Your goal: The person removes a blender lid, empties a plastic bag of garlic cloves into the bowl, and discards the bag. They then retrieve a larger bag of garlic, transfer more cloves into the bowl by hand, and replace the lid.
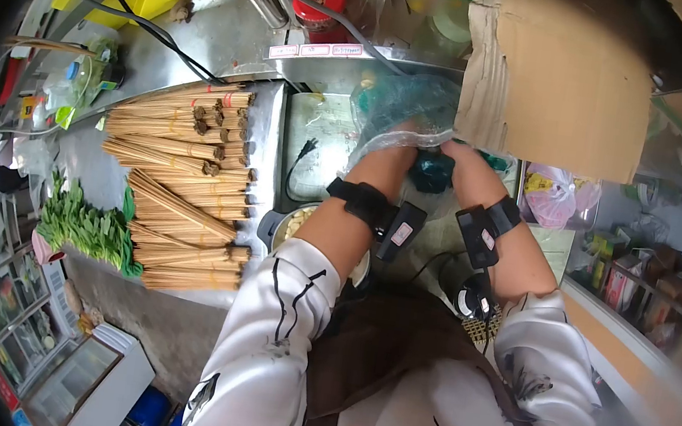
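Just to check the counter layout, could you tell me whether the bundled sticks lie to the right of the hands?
No, the sticks are stacked left of both hands, which are in a plastic bag.

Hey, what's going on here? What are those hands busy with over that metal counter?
A person stands at a metal counter with both hands pushed into a clear plastic bag. The left hand and right hand are close together around something dark teal at the bag's mouth; what it is cannot be told. Each wrist wears a black strap. To the left lie bundles of wooden skewers beside leafy greens. A torn cardboard box hangs just above the hands.
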Available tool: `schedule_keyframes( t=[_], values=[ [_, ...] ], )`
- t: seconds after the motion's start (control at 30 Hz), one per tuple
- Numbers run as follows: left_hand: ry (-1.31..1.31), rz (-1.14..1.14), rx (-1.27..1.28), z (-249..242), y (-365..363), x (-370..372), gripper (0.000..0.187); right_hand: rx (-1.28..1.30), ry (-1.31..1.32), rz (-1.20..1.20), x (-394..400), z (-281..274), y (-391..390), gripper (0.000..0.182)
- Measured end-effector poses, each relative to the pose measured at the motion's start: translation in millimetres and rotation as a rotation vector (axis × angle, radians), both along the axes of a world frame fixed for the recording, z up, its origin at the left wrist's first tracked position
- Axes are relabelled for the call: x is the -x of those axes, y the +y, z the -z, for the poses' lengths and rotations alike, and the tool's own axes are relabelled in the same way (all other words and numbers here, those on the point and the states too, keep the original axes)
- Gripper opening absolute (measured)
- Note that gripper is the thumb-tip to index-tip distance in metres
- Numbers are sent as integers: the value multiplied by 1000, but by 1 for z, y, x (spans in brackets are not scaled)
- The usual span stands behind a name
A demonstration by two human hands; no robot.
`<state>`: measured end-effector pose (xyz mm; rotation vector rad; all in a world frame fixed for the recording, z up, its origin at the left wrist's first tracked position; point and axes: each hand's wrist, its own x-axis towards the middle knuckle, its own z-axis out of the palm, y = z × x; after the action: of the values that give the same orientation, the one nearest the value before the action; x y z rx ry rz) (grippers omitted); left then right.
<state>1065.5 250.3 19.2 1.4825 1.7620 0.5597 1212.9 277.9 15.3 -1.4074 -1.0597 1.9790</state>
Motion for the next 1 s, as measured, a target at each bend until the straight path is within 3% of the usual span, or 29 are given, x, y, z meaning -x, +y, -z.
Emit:
schedule_keyframes(
  t=[0.1,0.13,0.2,0.27,0.33,0.4,0.43,0.5,0.6,0.7,0.9,1.0],
  values=[
    [-54,-59,17,-3,4,-1,28,-22,125,106,13,1,-2,38],
    [-83,-91,22,-4,7,-1,27,-131,113,92,17,2,-5,38],
    [-179,-178,28,-10,16,-2,25,-587,-86,-84,19,9,-4,36],
    [-329,-302,23,-17,21,-6,23,222,77,253,41,33,10,31],
    [-532,-456,-14,-22,21,-12,21,-43,-135,266,46,30,14,31],
    [-796,-587,-170,-28,18,-18,22,-20,-184,220,45,20,19,31],
    [-817,-684,-124,-32,15,-21,24,-8,-208,196,45,14,21,31],
    [-860,-874,-29,-95,-1,-26,29,51,-131,208,56,-50,8,28],
    [-1083,-848,-407,-96,-9,-33,30,-183,281,521,69,-82,-12,24],
    [-1025,-777,-544,-111,-22,-33,28,-285,436,546,70,-126,-33,23],
    [-1123,-741,-596,-122,-69,-33,34,-273,423,415,70,-136,-70,21],
    [-1178,-831,-629,-137,-102,-34,33,-332,428,315,77,-137,-96,20]
  ],
)
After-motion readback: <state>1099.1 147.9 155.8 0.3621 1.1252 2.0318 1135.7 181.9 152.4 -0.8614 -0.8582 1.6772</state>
